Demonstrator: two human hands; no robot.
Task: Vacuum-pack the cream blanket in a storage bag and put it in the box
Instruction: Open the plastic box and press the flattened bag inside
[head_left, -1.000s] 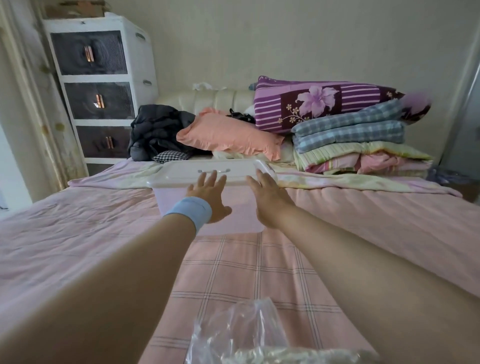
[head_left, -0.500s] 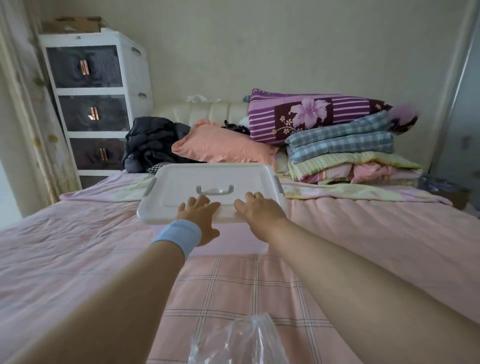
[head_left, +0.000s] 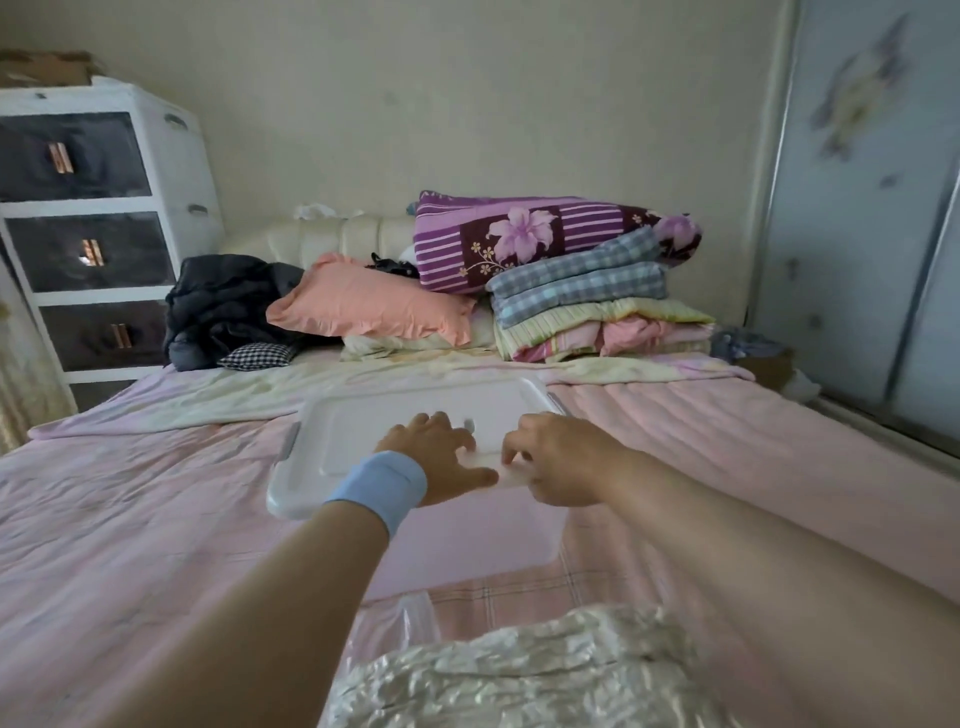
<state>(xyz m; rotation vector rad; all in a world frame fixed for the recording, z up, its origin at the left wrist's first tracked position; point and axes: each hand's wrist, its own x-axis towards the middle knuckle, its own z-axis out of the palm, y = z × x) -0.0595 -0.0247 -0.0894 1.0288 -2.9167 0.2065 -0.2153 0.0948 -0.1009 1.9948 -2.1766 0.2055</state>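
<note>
Cream blanket (head_left: 545, 670), crinkled in clear plastic storage bag (head_left: 410, 623), lies on pink bed (head_left: 130, 519); packing looks done. Left hand (head_left: 436, 457) & right hand (head_left: 556, 457) grip white lid (head_left: 353, 436) of translucent plastic box (head_left: 467, 540). Bag not in yet.

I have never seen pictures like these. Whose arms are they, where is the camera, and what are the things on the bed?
There is no machine here. These are a person's two bare arms, filmed by a wide-angle camera worn on that person's head, which looks forward and down. The left hand, with a blue wristband, and the right hand both hold the front edge of a white lid on a clear plastic box. The box stands on a bed with a pink cover. Nearest the camera lies a plastic storage bag with the cream blanket inside. Farther back are a peach pillow, a dark jacket and a stack of folded quilts.
</note>
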